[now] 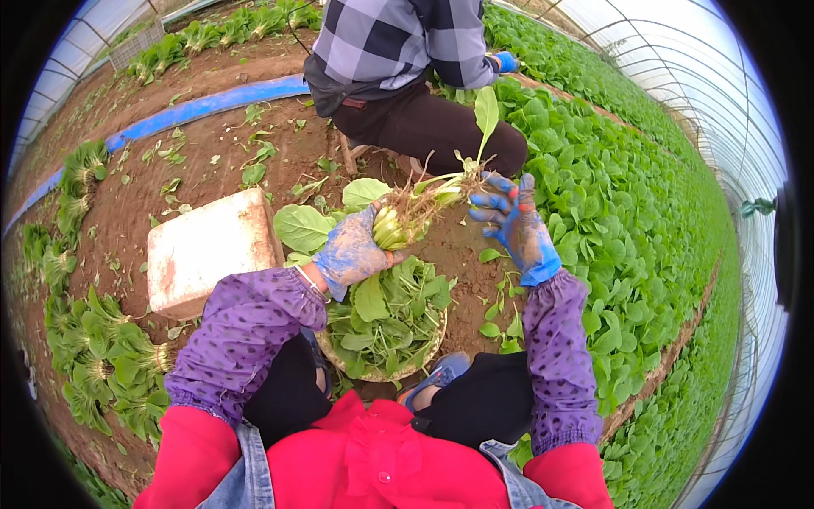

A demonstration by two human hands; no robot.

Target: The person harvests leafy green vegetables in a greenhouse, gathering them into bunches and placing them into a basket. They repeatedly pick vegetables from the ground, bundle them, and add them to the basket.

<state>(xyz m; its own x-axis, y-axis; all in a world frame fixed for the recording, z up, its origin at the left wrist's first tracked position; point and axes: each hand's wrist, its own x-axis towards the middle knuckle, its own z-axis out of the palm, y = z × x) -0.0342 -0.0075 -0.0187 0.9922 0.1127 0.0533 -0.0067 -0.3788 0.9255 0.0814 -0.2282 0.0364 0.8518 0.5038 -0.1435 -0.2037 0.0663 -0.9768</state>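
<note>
My left hand (352,250), in a muddy blue glove, is closed around a bunch of leafy greens (390,229). Pale stems and brown roots point to the right, and broad leaves spread out behind the hand. A single green plant (469,174) lies across the root end, with one leaf standing up. Close to its roots is my right hand (517,225), gloved in blue, its fingers apart; whether the fingertips touch the roots I cannot tell. Below my hands, a round pale basin (438,343) between my feet holds loose leaves (381,318).
A dirty white box (208,250) stands at left. Bundled greens (106,352) line the far left. A co-worker (407,85) in a checked top sits ahead. Dense growing greens (619,246) fill the right, and a blue strip (212,102) crosses the soil.
</note>
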